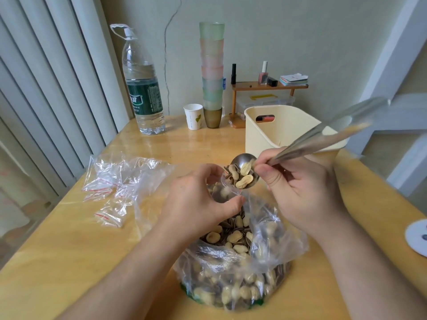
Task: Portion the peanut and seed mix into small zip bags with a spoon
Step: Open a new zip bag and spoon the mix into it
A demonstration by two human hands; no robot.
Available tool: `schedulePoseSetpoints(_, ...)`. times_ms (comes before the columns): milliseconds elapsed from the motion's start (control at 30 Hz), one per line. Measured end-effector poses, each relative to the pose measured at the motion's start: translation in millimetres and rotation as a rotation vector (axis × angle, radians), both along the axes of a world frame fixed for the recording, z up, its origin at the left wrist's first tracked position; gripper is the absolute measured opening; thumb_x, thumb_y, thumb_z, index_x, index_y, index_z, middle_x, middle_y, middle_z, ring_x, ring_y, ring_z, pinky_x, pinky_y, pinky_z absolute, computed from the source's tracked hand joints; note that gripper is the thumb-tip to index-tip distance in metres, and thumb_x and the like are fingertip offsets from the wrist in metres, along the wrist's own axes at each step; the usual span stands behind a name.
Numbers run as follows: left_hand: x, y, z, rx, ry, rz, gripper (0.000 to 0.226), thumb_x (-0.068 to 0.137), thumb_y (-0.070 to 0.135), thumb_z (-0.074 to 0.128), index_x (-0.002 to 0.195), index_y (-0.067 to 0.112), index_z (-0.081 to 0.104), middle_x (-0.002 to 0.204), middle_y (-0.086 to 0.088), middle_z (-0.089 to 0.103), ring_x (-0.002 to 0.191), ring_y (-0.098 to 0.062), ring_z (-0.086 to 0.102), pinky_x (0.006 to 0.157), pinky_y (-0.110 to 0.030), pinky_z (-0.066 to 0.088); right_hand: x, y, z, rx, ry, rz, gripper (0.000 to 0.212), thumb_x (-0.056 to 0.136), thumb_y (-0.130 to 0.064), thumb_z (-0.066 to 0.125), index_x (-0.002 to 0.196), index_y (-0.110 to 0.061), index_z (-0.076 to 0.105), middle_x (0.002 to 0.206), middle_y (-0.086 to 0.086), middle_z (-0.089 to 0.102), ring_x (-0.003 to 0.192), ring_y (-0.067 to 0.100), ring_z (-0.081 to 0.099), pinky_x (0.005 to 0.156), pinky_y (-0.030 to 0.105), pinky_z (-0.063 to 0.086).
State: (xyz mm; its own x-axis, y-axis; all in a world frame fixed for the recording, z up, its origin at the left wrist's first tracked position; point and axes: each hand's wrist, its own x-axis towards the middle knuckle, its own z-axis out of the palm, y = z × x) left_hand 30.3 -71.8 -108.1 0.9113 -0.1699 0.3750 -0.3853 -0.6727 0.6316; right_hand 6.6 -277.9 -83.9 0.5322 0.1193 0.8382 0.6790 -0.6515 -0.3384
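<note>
Head view: a loaded spoon [242,174], gripped by right hand [305,192] fingers, was tipped into a partly filled zip bag [225,192] pinched open by left hand [198,204]; empty bags [106,192] remained at ten o'clock.

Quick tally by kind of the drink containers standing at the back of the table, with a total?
Water bottle: 1
Paper cup: 1
Brown cup under the stack: 1
Pastel cups in the stack above it: about 7; the edges blur, so this is approximate
Total: about 10
</note>
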Motion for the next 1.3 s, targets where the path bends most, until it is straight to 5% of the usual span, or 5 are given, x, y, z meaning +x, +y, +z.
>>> schedulePoseSetpoints(233, -0.3, -1.4, -1.4, 0.006, 0.009, 0.007, 0.057, 0.065, 0.068, 0.076, 0.113, 0.039, 0.063, 0.092, 0.024, 0.070, 0.091, 0.009, 0.065, 0.079, -0.018, 0.055, 3.7, 0.7, -1.7, -0.085, 0.014, 0.016, 0.018, 0.100, -0.021, 0.067, 0.092, -0.007, 0.077, 0.080, 0.002, 0.067, 0.076, 0.024, 0.064, 0.071, 0.038, 0.049)
schedulePoseSetpoints(400, 2.1, -2.2, -3.7, -0.013, 0.010, 0.024, 0.064, 0.064, 0.070, 0.076, 0.117, 0.036, 0.065, 0.099, 0.024, 0.070, 0.095, 0.009, 0.065, 0.083, -0.023, 0.057, -1.4, 2.7, -1.4, -0.089, 0.002, 0.052, 0.006, 0.091, -0.001, 0.078, 0.093, -0.007, 0.079, 0.083, 0.002, 0.069, 0.076, 0.021, 0.065, 0.068, 0.030, 0.050)
schedulePoseSetpoints(1000, 1.3, 2.1, -2.7, -0.060, 0.033, 0.036, 0.051, 0.071, 0.058, 0.086, 0.111, 0.037, 0.062, 0.095, 0.027, 0.067, 0.095, 0.016, 0.061, 0.079, -0.010, 0.051, 2.1, 3.1, -2.4, 0.050, 0.025, 0.133, 0.017, 0.102, -0.024, 0.063, 0.095, -0.016, 0.075, 0.085, -0.009, 0.063, 0.076, 0.014, 0.063, 0.066, 0.034, 0.051)
schedulePoseSetpoints(1167, 10.8, 15.3, -0.5, -0.273, 0.076, 0.071, 0.044, 0.071, 0.055, 0.088, 0.104, 0.034, 0.069, 0.085, 0.032, 0.071, 0.081, 0.010, 0.065, 0.078, -0.019, 0.054, 6.0, -1.4, -7.7, 0.351, 0.096, 0.045, 0.014, 0.105, -0.041, 0.059, 0.094, -0.043, 0.067, 0.072, -0.003, 0.064, 0.063, 0.024, 0.065, 0.059, 0.051, 0.052)
schedulePoseSetpoints(1300, 19.0, 27.0, 2.2, -0.512, 0.156, 0.035, 0.054, 0.070, 0.050, 0.093, 0.112, 0.023, 0.072, 0.095, 0.010, 0.081, 0.093, -0.011, 0.077, 0.083, -0.034, 0.058, 5.2, -1.3, -11.3, 0.332, 0.215, -0.030, 0.024, 0.102, -0.057, 0.054, 0.094, -0.038, 0.067, 0.069, -0.005, 0.064, 0.060, 0.021, 0.061, 0.060, 0.049, 0.054)
